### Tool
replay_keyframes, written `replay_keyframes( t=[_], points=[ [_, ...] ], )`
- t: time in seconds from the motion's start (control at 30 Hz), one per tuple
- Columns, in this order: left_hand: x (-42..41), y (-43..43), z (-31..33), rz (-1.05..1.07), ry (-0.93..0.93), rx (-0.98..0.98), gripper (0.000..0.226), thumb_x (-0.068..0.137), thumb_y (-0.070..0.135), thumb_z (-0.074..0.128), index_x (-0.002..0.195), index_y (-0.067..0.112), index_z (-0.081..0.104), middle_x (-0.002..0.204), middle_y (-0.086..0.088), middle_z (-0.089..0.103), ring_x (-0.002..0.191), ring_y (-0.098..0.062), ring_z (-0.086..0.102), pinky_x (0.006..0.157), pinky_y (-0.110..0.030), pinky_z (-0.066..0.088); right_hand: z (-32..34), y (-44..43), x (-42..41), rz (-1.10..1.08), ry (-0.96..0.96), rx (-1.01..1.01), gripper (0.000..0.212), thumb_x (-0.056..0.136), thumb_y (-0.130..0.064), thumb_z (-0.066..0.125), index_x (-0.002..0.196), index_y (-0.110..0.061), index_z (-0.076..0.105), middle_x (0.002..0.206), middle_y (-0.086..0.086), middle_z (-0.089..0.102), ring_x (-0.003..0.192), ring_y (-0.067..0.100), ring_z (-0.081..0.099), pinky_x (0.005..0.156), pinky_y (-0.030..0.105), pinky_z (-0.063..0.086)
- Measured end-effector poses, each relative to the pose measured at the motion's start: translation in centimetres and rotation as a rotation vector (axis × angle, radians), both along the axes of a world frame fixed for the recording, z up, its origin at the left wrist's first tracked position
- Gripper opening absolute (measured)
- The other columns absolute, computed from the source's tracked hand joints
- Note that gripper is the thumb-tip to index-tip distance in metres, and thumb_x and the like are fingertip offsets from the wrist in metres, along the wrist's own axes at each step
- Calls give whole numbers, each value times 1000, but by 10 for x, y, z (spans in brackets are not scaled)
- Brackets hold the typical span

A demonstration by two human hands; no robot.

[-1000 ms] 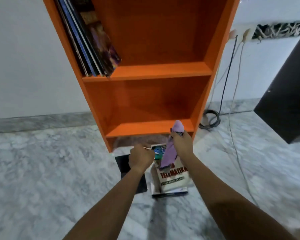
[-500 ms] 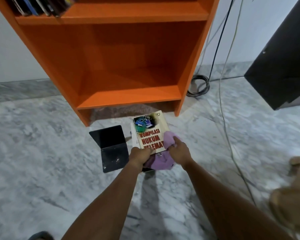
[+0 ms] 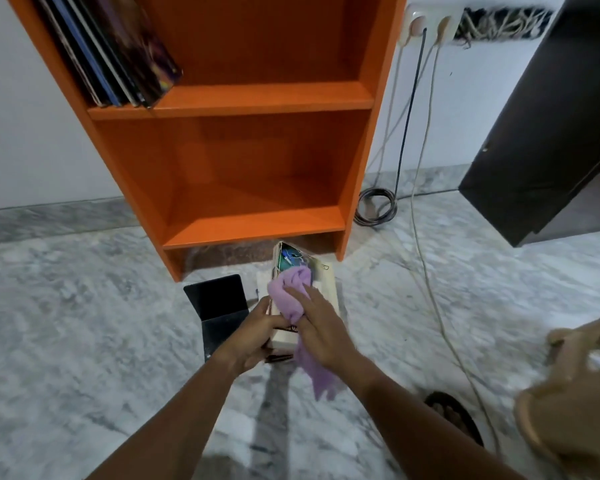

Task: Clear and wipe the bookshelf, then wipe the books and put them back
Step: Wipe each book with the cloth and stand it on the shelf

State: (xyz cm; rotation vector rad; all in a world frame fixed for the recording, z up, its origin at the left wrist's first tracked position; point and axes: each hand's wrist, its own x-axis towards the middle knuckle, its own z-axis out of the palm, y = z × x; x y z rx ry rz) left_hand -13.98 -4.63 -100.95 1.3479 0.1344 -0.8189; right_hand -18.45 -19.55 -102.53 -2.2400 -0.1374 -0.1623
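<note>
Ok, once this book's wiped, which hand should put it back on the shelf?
Probably the left hand: it already grips the book by its edge, while the right hand is pressing the cloth on the cover.

Hardly any lettering can be read. The cream paperback book (image 3: 326, 289) shows one short strip of dark print on its cover, at the edge nearest the person, between the two hands; it is blurred and mostly covered by the purple cloth (image 3: 290, 296), and no word can be made out. The leaning books (image 3: 118, 53) at the left end of the orange bookshelf's (image 3: 257, 98) upper shelf show no legible titles.
</note>
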Motion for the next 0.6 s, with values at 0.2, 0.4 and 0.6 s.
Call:
replay_keyframes(
  t=[0.2, 0.4, 0.6],
  points=[
    [-36, 25, 71, -145, -153, -15, 69, 76, 4, 75, 138, 23, 54, 129, -20, 65, 99, -38, 64, 83, -60, 52, 80, 9, 33, -116, -221, -112, 52, 101, -38, 32, 153, -39, 37, 152, -1, 43, 142, 31, 38, 111, 62, 30],
    [-70, 41, 117, -63, -224, -71, 69, 72, 2, 76, 135, 20, 55, 124, -24, 68, 113, -53, 62, 96, -69, 49, 112, -18, 33, -383, -188, 87, 34, 106, -47, 28, 128, -40, 53, 107, -12, 64, 97, 9, 62, 87, 41, 52],
    [-82, 58, 137, -71, -276, -47, 58, 87, -8, 67, 135, 20, 53, 117, -19, 73, 103, -41, 72, 82, -50, 61, 91, -17, 12, -557, -73, 189, 36, 104, -46, 29, 123, -32, 57, 114, -3, 63, 103, 21, 63, 87, 43, 52]
  ],
)
